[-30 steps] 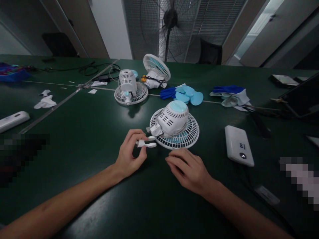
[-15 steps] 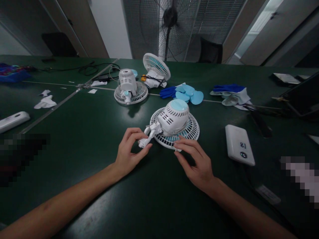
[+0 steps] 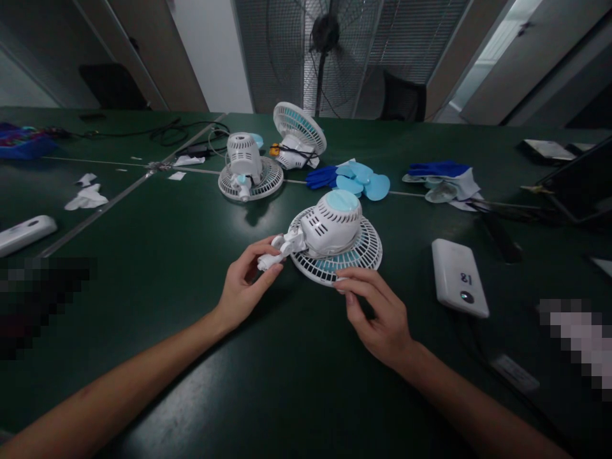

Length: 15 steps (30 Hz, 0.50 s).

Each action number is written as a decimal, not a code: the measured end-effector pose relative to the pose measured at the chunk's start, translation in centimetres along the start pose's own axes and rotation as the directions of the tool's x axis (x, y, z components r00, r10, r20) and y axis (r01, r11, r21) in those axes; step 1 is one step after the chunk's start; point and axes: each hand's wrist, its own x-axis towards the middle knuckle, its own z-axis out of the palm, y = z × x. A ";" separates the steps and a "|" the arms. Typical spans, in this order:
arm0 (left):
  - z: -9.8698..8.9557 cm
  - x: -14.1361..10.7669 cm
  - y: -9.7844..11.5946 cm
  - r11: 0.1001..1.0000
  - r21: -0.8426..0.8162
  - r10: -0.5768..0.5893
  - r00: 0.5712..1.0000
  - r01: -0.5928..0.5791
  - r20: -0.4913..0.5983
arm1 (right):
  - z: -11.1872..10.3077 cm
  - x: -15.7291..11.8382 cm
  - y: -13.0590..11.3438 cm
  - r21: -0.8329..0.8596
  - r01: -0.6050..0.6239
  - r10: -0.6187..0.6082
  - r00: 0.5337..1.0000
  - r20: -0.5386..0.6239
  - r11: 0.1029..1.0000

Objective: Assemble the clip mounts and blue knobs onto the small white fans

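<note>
A small white fan (image 3: 333, 223) with a light blue cap lies grille-down on the dark green table (image 3: 191, 395). From its left side a white clip arm (image 3: 282, 247) sticks out, and my left hand (image 3: 246, 280) grips the end of it between thumb and fingers. At the near edge of the grille (image 3: 370, 245), my right hand (image 3: 377, 312) pinches the rim with thumb and fingertips. Whether a small part is also between those right fingertips is hidden.
Behind stand two more white fans (image 3: 245, 159) (image 3: 299, 137). Light blue fan blades (image 3: 363, 180) lie beside a blue glove (image 3: 322, 177). More gloves (image 3: 444, 182) are at the right, above a white power bank (image 3: 459, 277). Paper scraps (image 3: 87, 196) lie left.
My left hand has moved slightly left and up, and the clip arm has swung with it toward a flatter angle. My right fingertips have shifted a little at the grille rim.
</note>
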 end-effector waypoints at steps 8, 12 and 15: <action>0.2 -0.4 0.1 0.991 0.073 0.097 0.971 -0.115 0.218 | 0.2 0.2 0.2 0.006 -0.093 0.093 0.995 -0.037 0.996; 0.1 -0.6 0.8 0.954 0.149 0.189 0.909 -0.260 0.372 | 0.1 0.0 0.3 0.029 -0.061 0.063 0.997 -0.053 0.998; 0.1 -0.6 1.2 0.934 0.153 0.220 0.858 -0.322 0.465 | 0.1 -0.3 0.3 0.100 -0.079 0.087 0.993 -0.081 0.992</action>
